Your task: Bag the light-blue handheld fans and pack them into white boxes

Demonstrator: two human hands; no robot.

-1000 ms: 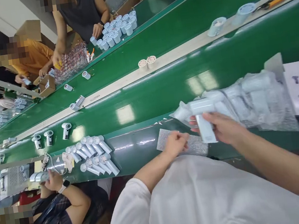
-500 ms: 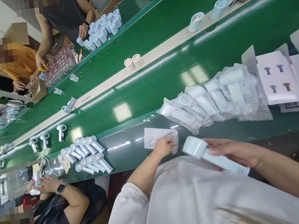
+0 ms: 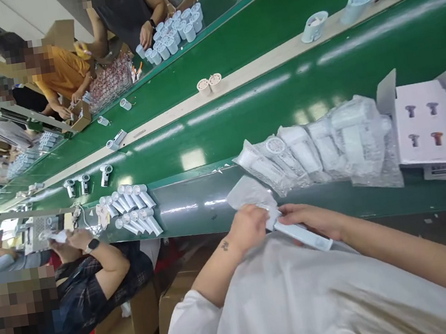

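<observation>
In the head view, at lower center, the left hand (image 3: 248, 228) grips a white foam sheet (image 3: 249, 193) over one end of a white handheld fan (image 3: 303, 236). The right hand (image 3: 304, 216) curls around the fan's handle, above the green conveyor worktop (image 3: 335, 201). Bagged fans (image 3: 312, 154) lie just beyond.

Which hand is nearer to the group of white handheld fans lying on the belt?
Left hand: right of the white handheld fans, closer. Right hand: farther right, past the left hand.

A factory, with workers (image 3: 59, 76) seated along green conveyor belts (image 3: 266, 116).
</observation>
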